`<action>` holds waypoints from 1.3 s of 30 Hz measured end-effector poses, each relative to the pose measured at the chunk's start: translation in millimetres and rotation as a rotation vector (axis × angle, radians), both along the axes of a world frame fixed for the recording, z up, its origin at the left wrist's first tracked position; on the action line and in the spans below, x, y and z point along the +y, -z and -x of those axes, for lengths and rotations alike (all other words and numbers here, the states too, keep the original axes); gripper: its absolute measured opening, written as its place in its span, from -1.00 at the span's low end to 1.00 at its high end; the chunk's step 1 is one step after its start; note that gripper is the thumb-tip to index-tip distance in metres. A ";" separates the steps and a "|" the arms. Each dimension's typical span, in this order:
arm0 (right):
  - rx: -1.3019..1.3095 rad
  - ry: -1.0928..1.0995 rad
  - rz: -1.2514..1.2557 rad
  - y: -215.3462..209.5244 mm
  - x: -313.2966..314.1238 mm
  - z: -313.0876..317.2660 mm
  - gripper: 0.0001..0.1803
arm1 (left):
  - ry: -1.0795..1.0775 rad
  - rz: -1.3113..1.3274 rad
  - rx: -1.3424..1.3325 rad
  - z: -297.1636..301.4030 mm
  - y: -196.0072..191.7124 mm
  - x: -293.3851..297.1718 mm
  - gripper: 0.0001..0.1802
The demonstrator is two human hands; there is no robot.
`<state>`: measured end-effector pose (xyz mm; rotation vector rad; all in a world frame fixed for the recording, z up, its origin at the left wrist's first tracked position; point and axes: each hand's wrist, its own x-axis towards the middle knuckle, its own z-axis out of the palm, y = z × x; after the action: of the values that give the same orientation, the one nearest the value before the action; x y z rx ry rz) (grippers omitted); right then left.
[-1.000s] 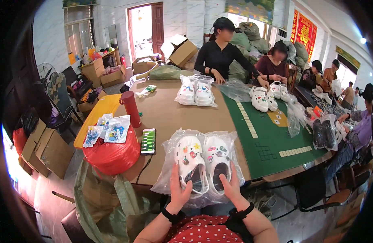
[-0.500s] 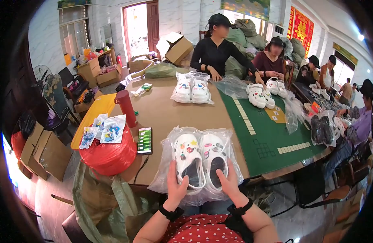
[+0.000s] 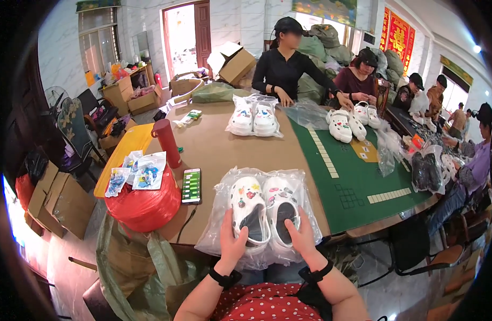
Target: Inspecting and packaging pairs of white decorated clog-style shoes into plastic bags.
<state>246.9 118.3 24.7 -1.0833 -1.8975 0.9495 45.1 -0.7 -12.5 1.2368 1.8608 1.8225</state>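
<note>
Two white clogs with colourful charms lie side by side, toes pointing away from me, on a clear plastic bag point(image 3: 209, 236) at the near edge of the brown table. My left hand point(image 3: 232, 238) is closed around the heel side of the left clog point(image 3: 248, 193), thumb near its opening. The right clog point(image 3: 281, 198) is gripped the same way by my right hand point(image 3: 303, 235), its thumb at the dark opening. Farther back stands another white pair of clogs in a clear bag point(image 3: 253, 117).
Left of the clogs are a phone point(image 3: 191, 186), a red tumbler point(image 3: 166, 143) and a red roll point(image 3: 144, 206) topped with small charm packets point(image 3: 148, 172). A green mat point(image 3: 358, 184) covers the right side. Across the table, co-workers handle white clogs point(image 3: 340, 125).
Both hands keep their hold, and the clogs have shifted only slightly, the left one a little to the right. At the far right, a co-worker's white shoes have risen.
</note>
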 end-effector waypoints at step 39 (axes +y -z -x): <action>0.115 -0.044 -0.221 14.9 -7.3 -8.1 -0.15 | 0.095 -0.239 0.022 -8.8 -6.9 -10.7 -0.14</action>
<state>255.0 111.0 9.8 -0.8427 -1.8868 0.7864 53.9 -11.5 -5.6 1.4025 1.6000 2.0318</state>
